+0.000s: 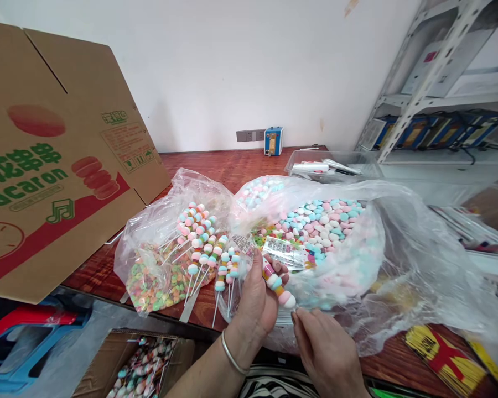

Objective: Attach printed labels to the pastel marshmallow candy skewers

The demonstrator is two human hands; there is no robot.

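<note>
My left hand (257,301), with a metal bangle at its wrist, is closed round a candy skewer (277,284) of pink, white, blue and orange pieces. Close to its fingertips is a clear printed wrapper (284,252); I cannot tell whether it is around the skewer's upper end. My right hand (327,345) pinches at the skewer's lower white end, probably on its stick, which the fingers hide. Several finished-looking candy skewers (203,243) with white sticks lie to the left. Behind my hands, a big clear bag (402,232) holds loose pastel candies (327,226).
A second clear bag (178,185) contains ring-shaped gummies (161,287). A large carton (66,149) stands at left, above an open box (97,365) of wrapped skewers. Behind are a plastic tray (373,165) and a small blue device (273,141); metal shelving (415,105) is at right.
</note>
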